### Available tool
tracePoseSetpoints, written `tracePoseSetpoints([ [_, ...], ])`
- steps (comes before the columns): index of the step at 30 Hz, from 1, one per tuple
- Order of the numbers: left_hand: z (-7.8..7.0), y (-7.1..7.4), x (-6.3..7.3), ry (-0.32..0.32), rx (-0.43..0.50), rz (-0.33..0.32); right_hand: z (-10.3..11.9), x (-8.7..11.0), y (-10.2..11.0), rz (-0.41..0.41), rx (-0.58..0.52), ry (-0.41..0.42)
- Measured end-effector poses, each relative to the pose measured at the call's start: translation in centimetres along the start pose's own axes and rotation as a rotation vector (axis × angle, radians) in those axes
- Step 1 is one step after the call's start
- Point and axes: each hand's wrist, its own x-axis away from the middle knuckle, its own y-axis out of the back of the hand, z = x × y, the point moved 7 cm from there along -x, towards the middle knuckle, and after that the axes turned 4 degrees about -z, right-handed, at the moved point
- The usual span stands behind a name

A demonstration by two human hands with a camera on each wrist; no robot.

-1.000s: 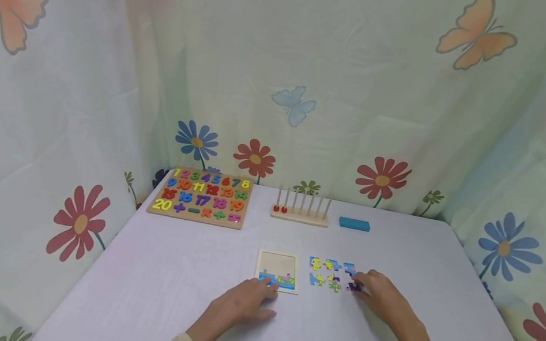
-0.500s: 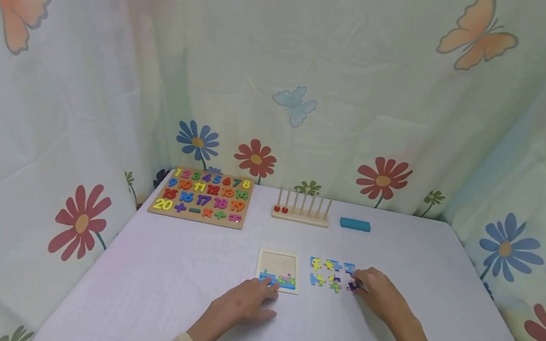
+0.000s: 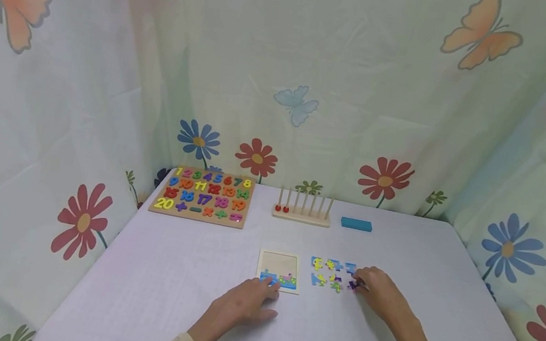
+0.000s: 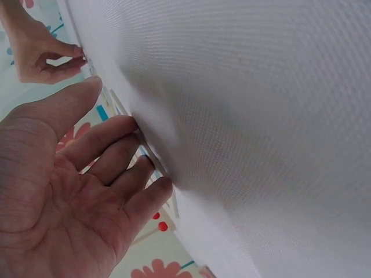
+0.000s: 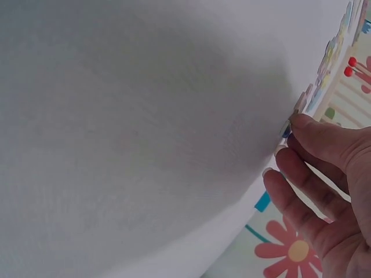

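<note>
A shallow wooden puzzle tray (image 3: 281,257) lies mid-table, its lower part filled with blue, pink and green picture pieces. The fingertips of my left hand (image 3: 241,301) rest on the tray's front edge, fingers loosely bent and thumb held apart. Right of the tray, several loose jigsaw pieces (image 3: 319,280) in blue, yellow, green and purple lie in two rows. At the right end of the front row, my right hand (image 3: 381,295) pinches a purple puzzle piece (image 3: 352,285) between thumb and index finger. Those fingers hide part of it; in the right wrist view the other fingers extend loosely.
Behind on the left lies a number board (image 3: 197,219) with coloured numerals and signs. A wooden peg rack (image 3: 300,218) with two red beads and a teal block (image 3: 357,224) stand at the back. A flowered curtain (image 3: 246,62) surrounds the white table.
Both hands stay almost where they were; the right fingers have shifted very slightly at the purple piece. The head view has moved a little. The tray and loose pieces look unchanged.
</note>
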Motion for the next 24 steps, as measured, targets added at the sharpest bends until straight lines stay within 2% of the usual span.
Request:
tracePoseSetpoints([
  [11,-0.22,0.21,0.18,-0.002,0.006,-0.010,0.03,-0.02,-0.03,-0.024,-0.006,-0.016],
  [17,0.11,-0.14,0.11,0.016,0.028,0.001,-0.02,-0.15,-0.15,-0.006,-0.006,-0.035],
  [24,0.45,0.02,0.01,-0.009,0.043,-0.008,-0.11,-0.11,-0.09,-0.001,-0.021,-0.052],
])
